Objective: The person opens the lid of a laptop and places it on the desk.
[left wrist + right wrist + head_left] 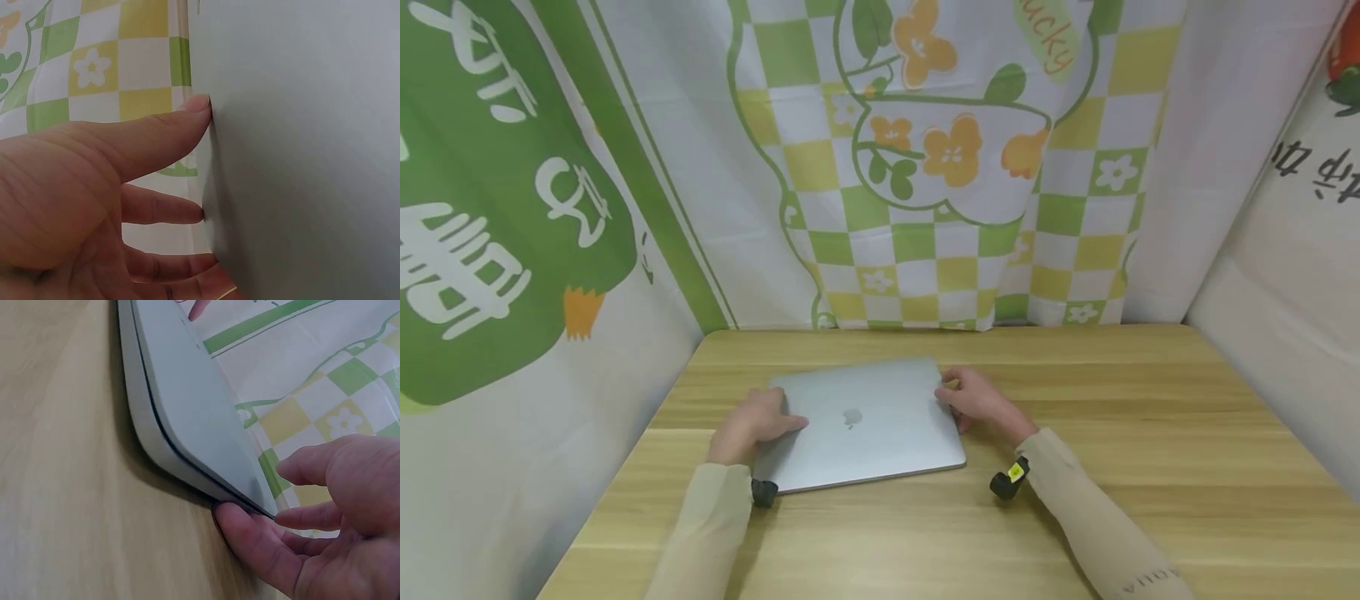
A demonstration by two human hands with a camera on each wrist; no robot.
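Observation:
A closed silver laptop (880,417) lies at a slight angle on the wooden table, its lid with the apple logo facing up. My left hand (760,423) grips its left side. In the left wrist view the thumb rests on the lid, while the other fingers (165,206) meet the edge, their tips partly hidden. My right hand (977,396) holds the right edge near the far corner. Seen from the right wrist, one fingertip (234,519) touches the laptop's lower edge and another meets the lid's rim. A narrow dark seam runs between lid and base.
The wooden table (1150,467) extends on both sides of the laptop and in front of it. Behind hangs a green-and-yellow checked curtain (955,250) reaching the table's back edge. Printed cloths (647,350) hang at the left and right. Black wrist cameras (1004,485) are strapped to both wrists.

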